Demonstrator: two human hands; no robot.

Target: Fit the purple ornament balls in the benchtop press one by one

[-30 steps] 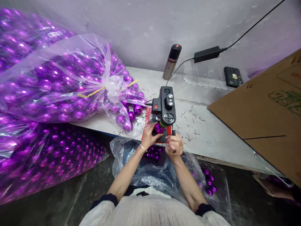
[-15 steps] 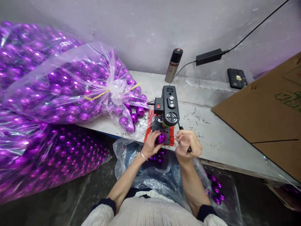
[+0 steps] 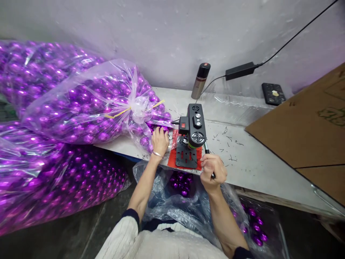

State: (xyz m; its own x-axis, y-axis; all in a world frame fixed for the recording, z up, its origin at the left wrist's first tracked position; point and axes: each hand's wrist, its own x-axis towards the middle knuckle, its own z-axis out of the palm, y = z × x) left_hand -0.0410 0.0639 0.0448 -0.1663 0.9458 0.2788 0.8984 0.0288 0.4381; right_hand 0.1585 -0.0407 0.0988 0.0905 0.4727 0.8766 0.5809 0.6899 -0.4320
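My left hand [image 3: 160, 141], with a white bracelet at the wrist, reaches over loose shiny purple balls [image 3: 152, 126] at the mouth of a clear bag. Its fingers stretch down among the balls; the tips are partly hidden, and no ball shows clearly in its grip. My right hand [image 3: 214, 169] is wrapped round the black-ended lever [image 3: 207, 148] of a small black machine [image 3: 196, 124] with a red switch. Below the machine head, the slotted black base plate [image 3: 186, 158] lies bare on a red sheet [image 3: 172, 161].
Large clear bags of purple balls [image 3: 67, 97] fill the left side. A spray can [image 3: 201, 81], a power adapter [image 3: 239, 71] and a dark phone-like slab [image 3: 273, 94] stand behind. A cardboard box [image 3: 304, 133] is at right. More balls [image 3: 183, 182] lie in plastic below the table edge.
My left hand has moved left and away from the base plate to the loose balls. The ball it held on the plate is gone from there. My right hand stays on the lever.
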